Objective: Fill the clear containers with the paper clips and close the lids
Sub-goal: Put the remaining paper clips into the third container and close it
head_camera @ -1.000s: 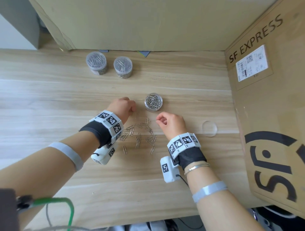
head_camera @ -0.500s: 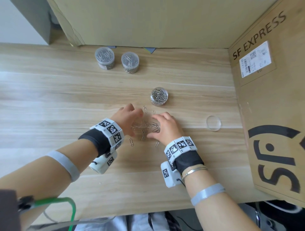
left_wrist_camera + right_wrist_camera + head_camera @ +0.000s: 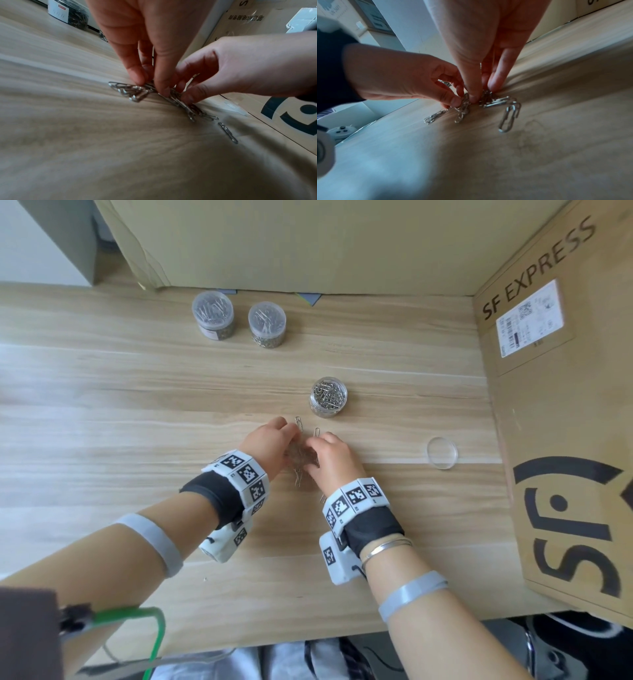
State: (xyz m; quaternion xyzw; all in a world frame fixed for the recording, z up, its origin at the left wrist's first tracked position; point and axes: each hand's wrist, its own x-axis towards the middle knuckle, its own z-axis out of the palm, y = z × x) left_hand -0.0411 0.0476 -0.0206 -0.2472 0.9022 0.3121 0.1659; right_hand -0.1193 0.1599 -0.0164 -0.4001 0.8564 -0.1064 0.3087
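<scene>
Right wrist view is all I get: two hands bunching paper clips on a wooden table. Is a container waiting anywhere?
Observer: Yes, an open container, partly filled with clips, stands just beyond the pile.
Operator: Where is its lid?
Observer: The clear lid lies flat on the table, off to the right, apart from it.
Operator: Any other containers?
Observer: Two at the far edge, lids on, clips inside: the far-left container and its neighbour.

Loose paper clips [image 3: 298,463] on table [image 3: 102,422], between left hand [image 3: 270,445] and right hand [image 3: 330,457]. Open container [image 3: 329,397] just behind hands. Lid [image 3: 442,452] right of hands. Two closed containers [image 3: 239,320] far behind, left. Cardboard box [image 3: 565,440] along right edge.
</scene>
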